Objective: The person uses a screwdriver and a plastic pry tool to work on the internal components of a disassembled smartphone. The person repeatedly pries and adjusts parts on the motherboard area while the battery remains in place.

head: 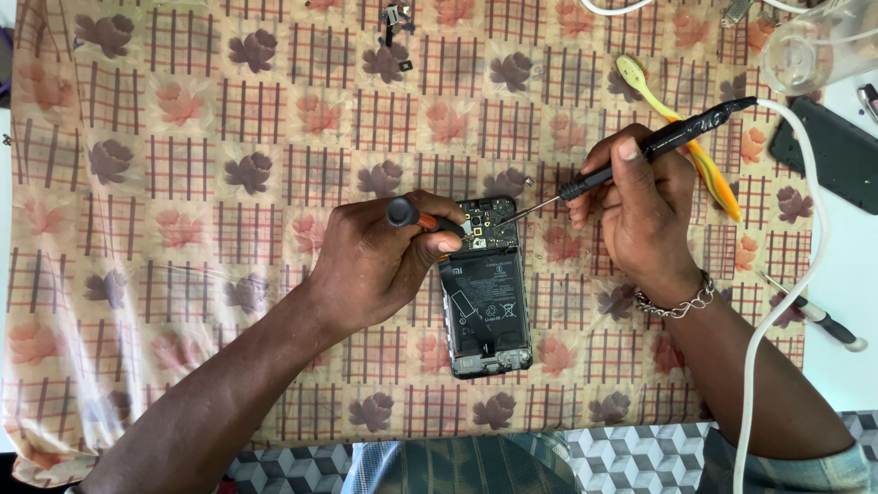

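- Head view: the fingers of the left hand (pixel 370 265) are closed around a small screwdriver with a black rounded cap and an orange collar (pixel 413 217), its tip lying over the top edge of the opened black smartphone with its back cover off (pixel 487 285).
- The fingers of the right hand (pixel 640 215) pinch a pen-shaped soldering iron wrapped in black tape (pixel 663 142), held like a pencil; its thin metal tip reaches down and to the left, to the circuit board just beyond the left fingertips.
- The phone lies flat on the checked, flower-printed cloth (pixel 183 183), between the two hands, with its battery toward the person and the board under the tool tips.
- Judged from this view, the phone is light and stiff, yet its bare board and battery look fragile; the metal frame edges seem the safe place to hold it, not the board.
- A white cable (pixel 777 302) runs from the iron's rear past the right wrist, which bears a metal chain bracelet (pixel 679 304).
- Beyond the right fingers lie a yellow and orange plastic pry tool (pixel 704 160), a clear plastic cup (pixel 809 50) and a flat black device (pixel 837 151).
- Beside the right forearm lies a second black and white screwdriver (pixel 819 316).
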